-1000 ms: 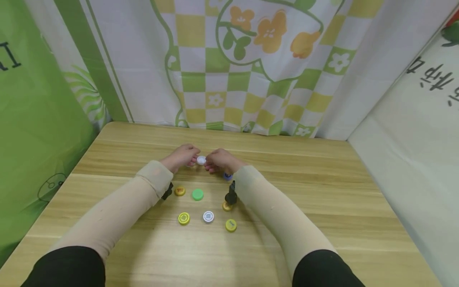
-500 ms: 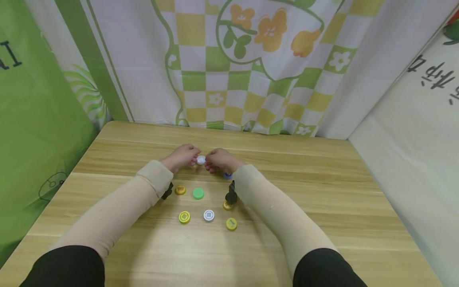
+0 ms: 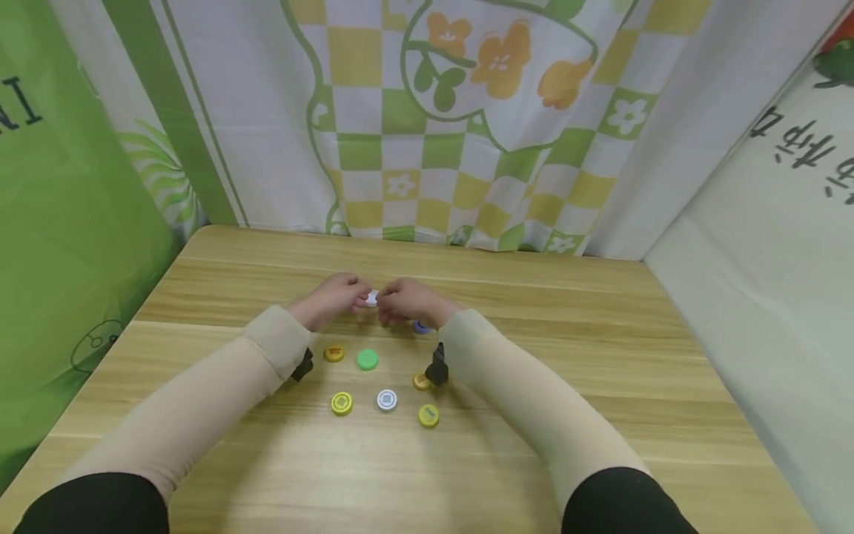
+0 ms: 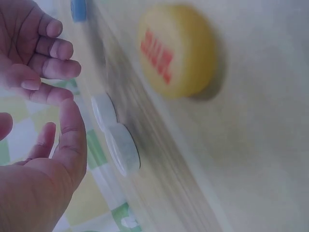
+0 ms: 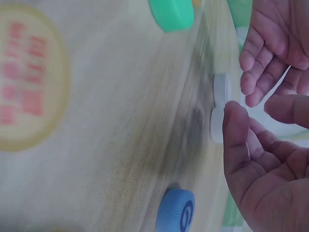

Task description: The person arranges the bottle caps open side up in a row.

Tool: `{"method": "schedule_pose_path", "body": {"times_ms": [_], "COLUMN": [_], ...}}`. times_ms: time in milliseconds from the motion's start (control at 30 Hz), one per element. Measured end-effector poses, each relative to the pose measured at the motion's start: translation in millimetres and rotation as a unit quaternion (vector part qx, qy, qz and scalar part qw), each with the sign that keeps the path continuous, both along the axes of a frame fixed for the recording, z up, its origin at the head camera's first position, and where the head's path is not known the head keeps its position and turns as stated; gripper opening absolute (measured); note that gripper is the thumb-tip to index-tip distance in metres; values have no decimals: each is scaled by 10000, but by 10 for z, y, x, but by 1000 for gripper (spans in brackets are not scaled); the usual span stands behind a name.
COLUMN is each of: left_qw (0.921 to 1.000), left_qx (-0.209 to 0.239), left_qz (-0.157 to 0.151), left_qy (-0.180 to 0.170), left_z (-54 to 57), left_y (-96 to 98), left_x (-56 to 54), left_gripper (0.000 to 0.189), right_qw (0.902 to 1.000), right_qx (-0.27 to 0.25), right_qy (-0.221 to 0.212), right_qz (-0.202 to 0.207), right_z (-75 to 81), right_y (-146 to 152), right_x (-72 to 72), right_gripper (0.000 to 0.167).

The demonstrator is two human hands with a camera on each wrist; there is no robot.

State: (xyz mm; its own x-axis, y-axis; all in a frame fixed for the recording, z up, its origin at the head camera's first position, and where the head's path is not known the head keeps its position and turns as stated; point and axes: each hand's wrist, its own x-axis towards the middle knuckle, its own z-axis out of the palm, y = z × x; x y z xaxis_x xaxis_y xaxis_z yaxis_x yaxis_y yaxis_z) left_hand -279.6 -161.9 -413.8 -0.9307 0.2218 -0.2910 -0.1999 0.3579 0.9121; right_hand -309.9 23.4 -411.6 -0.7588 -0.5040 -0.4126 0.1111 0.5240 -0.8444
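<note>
Two white bottle caps lie side by side at the back of the table; in the left wrist view the nearer one [image 4: 123, 150] overlaps the other [image 4: 104, 111]. In the head view a white cap [image 3: 371, 298] shows between my hands, partly hidden by fingers. My left hand [image 3: 333, 297] is to its left, with loosely bent fingers and nothing between them. From the right comes my right hand [image 3: 410, 300], fingers bent and likewise holding nothing. Its index finger [image 5: 235, 140] overlaps a white cap [image 5: 217, 124] in the right wrist view. A blue cap [image 3: 421, 327] lies beside the right wrist.
Nearer on the wooden table [image 3: 567, 356] are a yellow cap with red print [image 3: 334, 354], a green cap [image 3: 367, 360], another white cap [image 3: 387, 400] and two yellow caps [image 3: 342, 403] [image 3: 429, 416]. An orange-yellow cap [image 3: 420, 380] is partly behind the right wrist camera. Curtains [image 3: 427, 156] border the back.
My left hand has shifted slightly left and nearer. The right hand has moved a little left and covers more of the white cap between the hands. The other caps stay put.
</note>
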Motion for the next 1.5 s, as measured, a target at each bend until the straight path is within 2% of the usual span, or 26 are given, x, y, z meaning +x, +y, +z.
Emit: {"method": "schedule_pose_path", "body": {"times_ms": [233,367,467,567,733,867,1100,1233,1367,1500], "left_qw": [9984,9967,9973,9983,9982,9973,9966,9967,9972,9975], "left_qx": [332,425,383,330,242,185,236,196,190,188], "left_qz": [-453,-686,-587,-434,-432,-488,-570,-631,-559,-500], "left_qy": [22,-75,-209,-190,-348,-511,-547,-466,-455,-461], "left_z": [64,21,-48,-91,-85,-103,-146,-151,-175,-174], "left_y": [-73,-112,-126,-132,-94,-52,10,44,50,52], "left_x": [322,518,624,696,808,859,859,839,825,828], "left_gripper": [37,41,42,41,39,40,42,42,41,43], "right_qw": [9962,9930,9915,9909,9887,9888,9904,9891,9830,9813], "right_qx": [386,512,516,467,539,539,471,646,866,891], "right_qy": [-6,-165,-184,-139,-9,-27,44,450,1009,1187], "right_qz": [784,1052,1180,1259,1401,1394,1302,1245,1266,1227], "right_z": [44,8,-24,-51,-91,-116,-144,-176,-202,-215], "right_y": [82,126,152,166,174,162,152,146,109,78], "right_x": [186,275,327,371,434,463,507,527,543,557], "right_gripper": [32,31,30,30,31,33,32,32,31,29]}}
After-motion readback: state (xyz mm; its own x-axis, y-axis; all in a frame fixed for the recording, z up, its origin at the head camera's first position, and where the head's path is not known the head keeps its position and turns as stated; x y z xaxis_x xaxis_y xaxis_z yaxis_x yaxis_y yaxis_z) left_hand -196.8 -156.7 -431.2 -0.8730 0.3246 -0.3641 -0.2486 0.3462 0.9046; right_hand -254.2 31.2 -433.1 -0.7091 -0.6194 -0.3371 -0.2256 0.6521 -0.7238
